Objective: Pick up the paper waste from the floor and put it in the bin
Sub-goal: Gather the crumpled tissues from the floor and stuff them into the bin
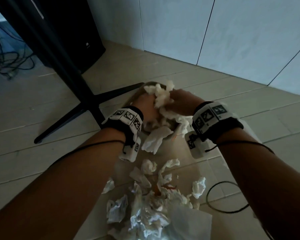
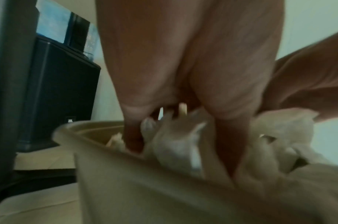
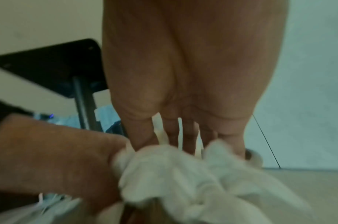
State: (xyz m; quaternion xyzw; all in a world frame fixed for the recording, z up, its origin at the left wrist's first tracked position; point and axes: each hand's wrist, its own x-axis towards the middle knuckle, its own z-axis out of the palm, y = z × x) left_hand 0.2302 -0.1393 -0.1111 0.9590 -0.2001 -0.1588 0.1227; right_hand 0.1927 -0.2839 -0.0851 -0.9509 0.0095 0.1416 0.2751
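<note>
A: What lies nearest the person?
B: A heap of crumpled paper waste [image 1: 151,203] on the tiled floor [image 1: 42,153], with a clear plastic bag [image 1: 185,222] at its near edge and a black cable [image 1: 220,205] looped to its right.

A: And just beyond the heap?
B: A beige bin [image 2: 145,194], with one crumpled sheet [image 1: 156,139] draped over its near rim.

A: Where are the hands?
B: Both are over the bin's mouth. The left hand [image 1: 147,108] reaches down inside, its fingers [image 2: 134,136] straight and slightly apart, pushed into the wad of paper [image 1: 161,97]. The right hand [image 1: 182,103] meets the same wad from the other side; its fingers [image 3: 170,133] are straight and spread, their tips hidden in the paper. The wad stands partly above the rim.

A: What lies farther back?
B: To the left, a black stand [image 1: 87,108] with splayed legs, then a black speaker [image 1: 76,32] with tangled cables [image 1: 9,61], and a pale panelled wall [image 1: 232,32].
</note>
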